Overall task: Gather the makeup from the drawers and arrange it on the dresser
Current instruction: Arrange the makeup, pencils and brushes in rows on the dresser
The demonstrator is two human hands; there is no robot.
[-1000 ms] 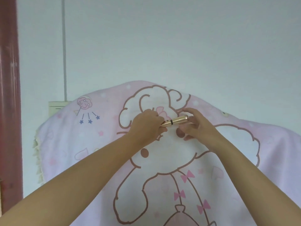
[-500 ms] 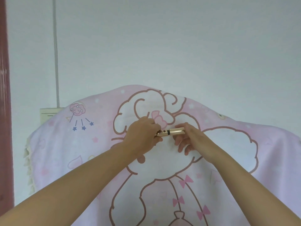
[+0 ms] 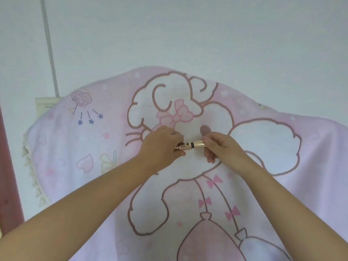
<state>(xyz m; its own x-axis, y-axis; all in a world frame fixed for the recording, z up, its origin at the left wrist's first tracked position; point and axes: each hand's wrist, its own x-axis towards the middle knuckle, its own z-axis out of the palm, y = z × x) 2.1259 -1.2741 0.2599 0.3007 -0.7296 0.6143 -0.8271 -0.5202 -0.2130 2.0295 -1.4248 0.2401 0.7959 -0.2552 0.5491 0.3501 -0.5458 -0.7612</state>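
A slim gold makeup tube (image 3: 193, 145) with a black band lies nearly level between both hands, in front of a pink cartoon blanket (image 3: 263, 185). My left hand (image 3: 162, 146) grips its left end, which is hidden inside the fingers. My right hand (image 3: 220, 146) pinches its right end with thumb and fingers. Both arms reach forward from the lower corners of the view. No drawers or dresser top show.
The pink blanket with a white lamb drawing drapes over something tall and fills the lower view. Behind it is a pale wall (image 3: 188, 34), a thin pipe (image 3: 49, 48), a cream wall box (image 3: 44, 107) and a dark red frame (image 3: 7, 166) at the left edge.
The hands and the tube have dropped lower against the blanket, and the tube has levelled out from its earlier upward tilt. Both hands keep hold of it.
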